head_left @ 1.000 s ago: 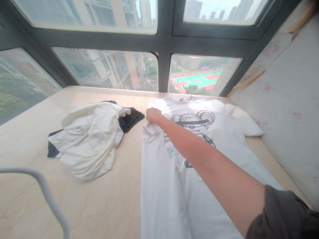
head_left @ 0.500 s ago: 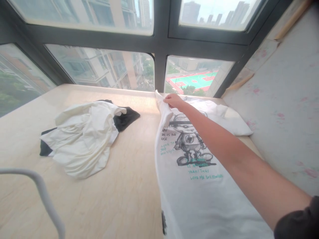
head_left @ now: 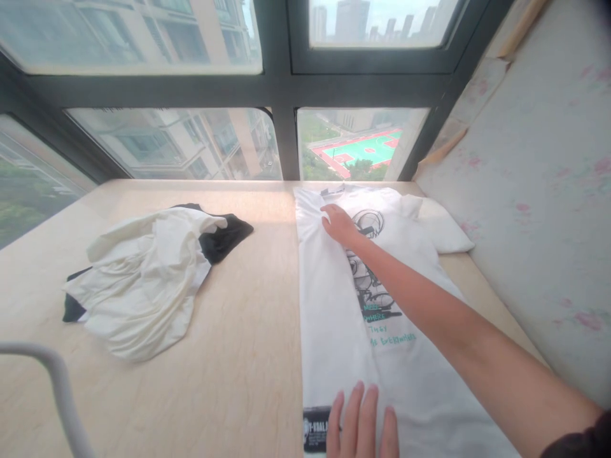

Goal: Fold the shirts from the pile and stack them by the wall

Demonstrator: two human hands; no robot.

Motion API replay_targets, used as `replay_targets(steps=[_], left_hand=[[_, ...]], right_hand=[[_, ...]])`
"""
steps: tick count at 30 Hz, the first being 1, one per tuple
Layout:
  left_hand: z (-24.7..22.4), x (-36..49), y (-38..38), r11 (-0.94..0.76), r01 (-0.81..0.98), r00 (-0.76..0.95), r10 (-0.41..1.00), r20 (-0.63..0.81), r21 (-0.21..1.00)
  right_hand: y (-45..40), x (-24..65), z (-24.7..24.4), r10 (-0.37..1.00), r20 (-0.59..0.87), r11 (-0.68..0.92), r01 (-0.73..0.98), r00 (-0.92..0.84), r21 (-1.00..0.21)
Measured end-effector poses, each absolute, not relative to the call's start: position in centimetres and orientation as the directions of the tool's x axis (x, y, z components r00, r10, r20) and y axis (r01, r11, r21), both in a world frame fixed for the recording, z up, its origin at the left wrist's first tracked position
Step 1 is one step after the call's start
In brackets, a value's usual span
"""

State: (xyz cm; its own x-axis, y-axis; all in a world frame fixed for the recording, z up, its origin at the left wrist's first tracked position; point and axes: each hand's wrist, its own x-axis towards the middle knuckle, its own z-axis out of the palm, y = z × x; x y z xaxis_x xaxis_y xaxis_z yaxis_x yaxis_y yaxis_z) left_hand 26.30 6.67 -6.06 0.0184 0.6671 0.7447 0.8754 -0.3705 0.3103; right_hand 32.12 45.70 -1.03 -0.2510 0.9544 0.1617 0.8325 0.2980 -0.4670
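Observation:
A white T-shirt (head_left: 329, 299) with a cartoon print and green lettering lies on the pale ledge. Its left side is folded inward over part of the print. Near the shoulder end, my right hand (head_left: 340, 228) rests on the folded layer, thumb and fingertips apart and nothing gripped. My left hand (head_left: 363, 425) reaches in from the bottom edge, fingers spread on the shirt beside a black printed label patch (head_left: 316, 429). Beyond my right forearm, the shirt's white right sleeve (head_left: 451, 226) is spread towards the wall.
A crumpled cream and black garment pile (head_left: 147, 280) sits on the ledge (head_left: 248, 331) to the left. A curved white tube (head_left: 60, 388) rises at the lower left. Dark window frames (head_left: 281, 89) border the far edge, and a floral-papered wall (head_left: 539, 210) stands on the right.
The shirt's lifted left edge has come down, folded flat over the print. My right hand has let go of the cloth and moved slightly nearer. My left hand has entered at the bottom.

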Motion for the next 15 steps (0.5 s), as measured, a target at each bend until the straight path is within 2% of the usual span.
replay_targets(steps=[4,9,15], left_hand=[[-7.5,25.3,7.1,-0.336,0.921,0.163,0.792,0.588,0.197],[-7.4,24.3,6.9,-0.336,0.936,0.205,0.766,0.61,0.107],[-5.5,21.6,7.4,-0.332,0.943,0.253,0.754,0.606,0.02]], right_hand=[[43.5,29.3,-2.5,0.907,0.129,0.417,0.822,-0.4,-0.387],[42.3,27.3,-3.6,0.915,0.06,0.4,0.879,-0.399,-0.26],[42.6,24.8,-3.0,0.921,0.037,0.381,0.878,-0.388,-0.288]])
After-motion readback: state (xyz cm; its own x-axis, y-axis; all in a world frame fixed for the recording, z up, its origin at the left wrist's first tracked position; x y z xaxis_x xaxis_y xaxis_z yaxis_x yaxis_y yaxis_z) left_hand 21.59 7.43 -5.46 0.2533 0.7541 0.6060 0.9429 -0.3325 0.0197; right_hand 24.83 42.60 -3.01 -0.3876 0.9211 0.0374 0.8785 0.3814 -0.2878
